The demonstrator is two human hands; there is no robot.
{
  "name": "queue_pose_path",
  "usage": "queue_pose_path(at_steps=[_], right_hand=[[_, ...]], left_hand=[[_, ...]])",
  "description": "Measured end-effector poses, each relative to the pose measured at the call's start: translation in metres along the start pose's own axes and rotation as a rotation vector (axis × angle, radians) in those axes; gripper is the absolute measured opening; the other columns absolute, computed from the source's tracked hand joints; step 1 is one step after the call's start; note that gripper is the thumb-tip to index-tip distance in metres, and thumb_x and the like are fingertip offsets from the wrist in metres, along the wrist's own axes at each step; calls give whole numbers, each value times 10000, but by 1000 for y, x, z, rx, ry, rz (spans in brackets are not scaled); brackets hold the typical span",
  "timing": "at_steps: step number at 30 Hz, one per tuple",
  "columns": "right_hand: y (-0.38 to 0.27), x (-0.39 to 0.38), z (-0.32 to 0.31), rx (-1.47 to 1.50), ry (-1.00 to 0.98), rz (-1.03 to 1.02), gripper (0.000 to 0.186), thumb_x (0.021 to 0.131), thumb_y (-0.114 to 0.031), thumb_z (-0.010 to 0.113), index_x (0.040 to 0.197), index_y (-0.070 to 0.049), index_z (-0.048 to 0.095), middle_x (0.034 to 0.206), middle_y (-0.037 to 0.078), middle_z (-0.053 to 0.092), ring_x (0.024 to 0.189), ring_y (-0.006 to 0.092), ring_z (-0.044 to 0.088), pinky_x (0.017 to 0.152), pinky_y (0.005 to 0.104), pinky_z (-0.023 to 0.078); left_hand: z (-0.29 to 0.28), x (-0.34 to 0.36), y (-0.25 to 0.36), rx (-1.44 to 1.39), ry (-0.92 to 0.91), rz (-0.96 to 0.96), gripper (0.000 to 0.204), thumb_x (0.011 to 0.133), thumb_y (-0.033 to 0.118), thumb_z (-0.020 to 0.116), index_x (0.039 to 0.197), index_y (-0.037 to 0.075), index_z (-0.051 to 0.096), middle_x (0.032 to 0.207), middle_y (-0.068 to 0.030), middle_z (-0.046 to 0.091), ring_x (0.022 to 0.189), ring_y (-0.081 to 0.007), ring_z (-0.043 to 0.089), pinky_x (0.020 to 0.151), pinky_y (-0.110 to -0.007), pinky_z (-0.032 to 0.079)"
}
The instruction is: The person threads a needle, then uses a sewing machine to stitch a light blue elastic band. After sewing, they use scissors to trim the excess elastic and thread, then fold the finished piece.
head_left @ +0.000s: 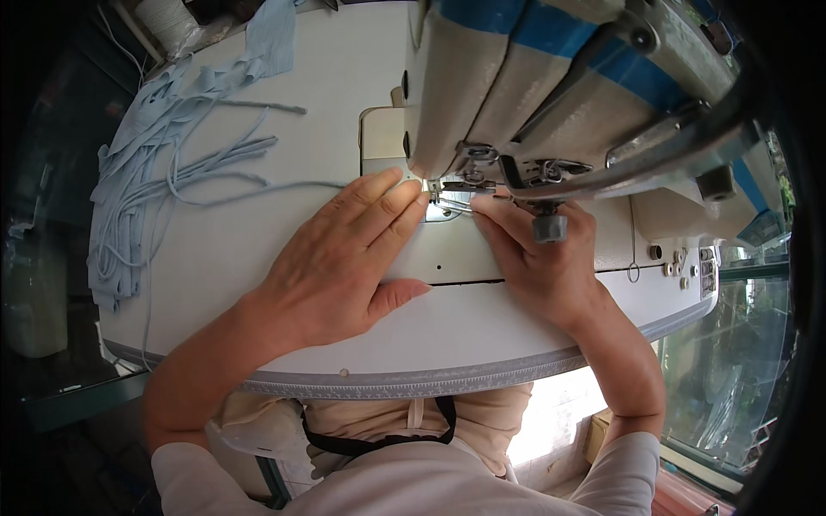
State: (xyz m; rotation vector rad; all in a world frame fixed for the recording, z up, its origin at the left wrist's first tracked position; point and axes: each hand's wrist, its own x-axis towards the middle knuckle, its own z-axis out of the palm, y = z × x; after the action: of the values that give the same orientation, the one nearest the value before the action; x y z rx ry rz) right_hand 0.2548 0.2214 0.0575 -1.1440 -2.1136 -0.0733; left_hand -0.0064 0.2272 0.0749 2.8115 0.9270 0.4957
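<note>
My left hand [344, 249] lies flat, palm down, on the white bed of a sewing machine [482, 95]. Its fingers stretch out beside the lit needle area, with the thumb apart. A thin light-blue fabric cord [301, 183] runs from the left under these fingers, which hide its end. On the other side of the presser foot [436, 193], my right hand [551, 258] is closed round slim metal tweezers [454, 205], whose tips point at the foot. Part of this hand is hidden behind the machine's levers.
Light-blue fabric strips and cords [129, 189] are heaped at the left of the table. A white thread cone [172, 30] stands at the back left. Several bobbins [675, 265] sit at the right. A measuring tape [413, 385] lines the near edge. The machine head overhangs both hands.
</note>
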Motion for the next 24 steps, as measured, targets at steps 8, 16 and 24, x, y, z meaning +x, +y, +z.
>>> queue_pose_path(at_steps=[8,16,24], right_hand=[[3,-1,2,116,-75,67,98,767,-42,774,802,-88,694,755,55,595,698,290,618,570,426,474],[-4,4,-5,211,-191,290,94,800,-94,739,739,-58,676,730,102,614,654,328,631,586,451,470],[-1,3,0,70,-135,167,63,814,-82,758,860,-76,716,784,85,653,697,318,666,613,428,507]], left_hand=[[-3,-2,-4,-107,74,9,642,896,255,760,1430,-35,554,1391,-195,565,1276,-383,558,1092,-465,463],[-5,-2,-1,0,57,55,531,925,232,720,1379,-17,603,1369,-179,563,1258,-376,545,1091,-489,439],[-4,0,0,65,7,30,588,1013,367,617,1427,-45,550,1381,-178,532,1293,-369,499,1156,-503,359]])
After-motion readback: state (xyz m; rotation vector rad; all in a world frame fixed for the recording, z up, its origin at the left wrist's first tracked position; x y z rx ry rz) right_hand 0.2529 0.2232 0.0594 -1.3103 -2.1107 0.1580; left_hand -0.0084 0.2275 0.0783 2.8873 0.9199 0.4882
